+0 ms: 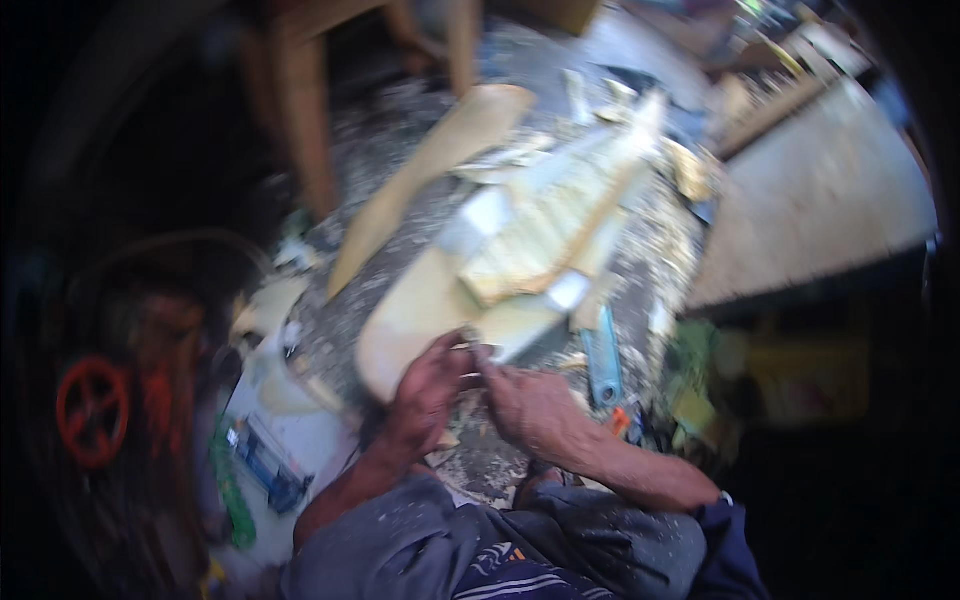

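Left hand [425, 390]: lower centre, fingers partly curled; blurred, cannot tell what they hold
Right hand [525, 400]: just beside it, fingers bent; hold also unclear
Cream board [405, 320]: mid-frame, near both hands

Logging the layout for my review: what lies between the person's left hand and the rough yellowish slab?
In the head view, the rounded end of the pale board shows between the left hand and the rough yellowish slab.
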Tool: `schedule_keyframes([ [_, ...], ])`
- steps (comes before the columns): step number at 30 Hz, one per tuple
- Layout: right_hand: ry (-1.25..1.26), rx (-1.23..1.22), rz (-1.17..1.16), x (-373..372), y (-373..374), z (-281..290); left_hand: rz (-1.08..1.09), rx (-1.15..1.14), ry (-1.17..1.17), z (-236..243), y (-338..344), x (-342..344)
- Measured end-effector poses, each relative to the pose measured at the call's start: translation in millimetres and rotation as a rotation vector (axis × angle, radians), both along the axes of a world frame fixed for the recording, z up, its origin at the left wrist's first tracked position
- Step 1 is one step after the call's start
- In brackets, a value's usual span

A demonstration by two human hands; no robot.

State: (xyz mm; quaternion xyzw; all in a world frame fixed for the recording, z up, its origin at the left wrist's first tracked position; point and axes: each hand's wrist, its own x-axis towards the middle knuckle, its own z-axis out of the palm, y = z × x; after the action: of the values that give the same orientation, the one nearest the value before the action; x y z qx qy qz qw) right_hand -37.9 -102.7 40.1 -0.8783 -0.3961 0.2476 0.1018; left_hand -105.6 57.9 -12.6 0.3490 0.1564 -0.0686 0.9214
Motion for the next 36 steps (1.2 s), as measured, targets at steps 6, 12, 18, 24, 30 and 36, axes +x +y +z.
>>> schedule_keyframes([
  [6, -0.095, 0.344, -0.044, 16.3, -28.4, 23.1, 0.179, 0.457, 0.156, -15.4, 22.7, -16.5],
  [12, -0.212, 0.672, -0.145, 27.8, -41.7, 41.4, 0.147, 0.521, 0.138, -21.1, 27.9, -29.2],
  [18, -0.214, 0.663, -0.189, 30.9, -49.9, 30.1, 0.117, 0.485, 0.1, -19.8, 3.6, -12.1],
  [24, -0.25, 0.66, -0.197, 34.1, -68.1, 19.0, 0.08, 0.563, 0.107, -16.9, -1.7, -6.0],
  [30, -0.594, 0.412, -0.539, 124.1, -141.4, -48.2, 0.167, 0.685, 0.19, -15.2, 13.0, -21.2],
  [36, -0.387, -0.059, -1.003, 271.3, -281.6, -184.6, 0.076, 0.744, 0.297, -16.6, 56.7, -63.6],
])
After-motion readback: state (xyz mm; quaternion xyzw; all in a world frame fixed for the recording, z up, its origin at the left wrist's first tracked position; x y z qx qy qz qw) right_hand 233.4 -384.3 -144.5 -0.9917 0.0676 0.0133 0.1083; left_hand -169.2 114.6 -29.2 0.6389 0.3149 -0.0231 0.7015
